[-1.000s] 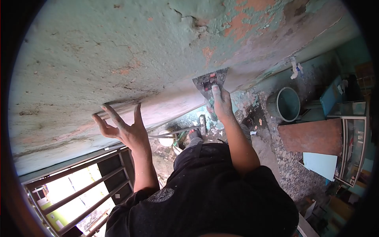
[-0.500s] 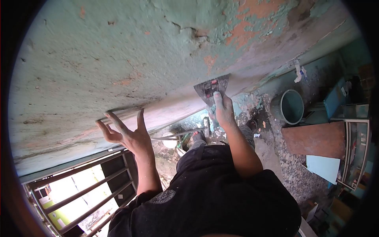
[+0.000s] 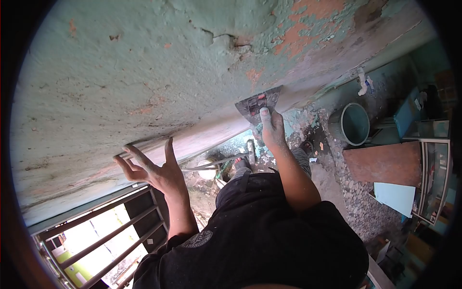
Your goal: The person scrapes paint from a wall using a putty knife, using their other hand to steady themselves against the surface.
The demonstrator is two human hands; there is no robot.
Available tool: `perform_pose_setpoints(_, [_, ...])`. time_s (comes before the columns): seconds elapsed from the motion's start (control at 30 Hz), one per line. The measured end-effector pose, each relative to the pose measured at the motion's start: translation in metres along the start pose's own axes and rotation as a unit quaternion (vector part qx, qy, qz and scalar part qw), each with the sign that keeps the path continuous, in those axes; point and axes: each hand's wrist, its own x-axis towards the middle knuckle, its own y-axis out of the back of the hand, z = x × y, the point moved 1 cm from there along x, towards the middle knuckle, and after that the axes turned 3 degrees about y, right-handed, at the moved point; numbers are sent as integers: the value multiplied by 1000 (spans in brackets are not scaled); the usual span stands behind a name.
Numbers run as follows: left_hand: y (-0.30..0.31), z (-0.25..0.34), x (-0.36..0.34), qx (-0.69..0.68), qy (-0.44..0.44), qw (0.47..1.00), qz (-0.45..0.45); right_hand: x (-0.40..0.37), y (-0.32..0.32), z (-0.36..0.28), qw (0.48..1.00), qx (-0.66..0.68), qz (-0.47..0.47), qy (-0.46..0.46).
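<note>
A wall with worn, peeling green paint and orange patches fills the upper half of the view. My right hand grips a wide putty knife, thumb along its dusty blade, whose broad edge lies at the wall surface. Most of the handle is hidden in my fingers. To the left, my left hand has its fingers spread, with the fingertips at the wall. White dust coats both hands.
A grey bucket stands at the right below a white tap. Near it lie a brown board and a pale blue sheet. A barred window is at lower left. Paint flakes litter the floor around my feet.
The putty knife stays at nearly the same place on the wall, its blade tilted slightly differently. My left hand shows a little lower and further left. The view has shifted slightly.
</note>
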Motion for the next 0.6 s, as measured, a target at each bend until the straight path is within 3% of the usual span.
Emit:
perform_pose_setpoints(0.1, [0,-1,-1,8,-1,1000,3,4,-8,-8,999,10,1,47])
perform_pose_setpoints(0.2, [1,-1,0,14,-7,1000,0,-8,-6,-11,999,16,-6,-43])
perform_pose_setpoints(0.6, [-1,-3,-1,9,2,1000,2,-14,-5,-12,998,-3,21,-60])
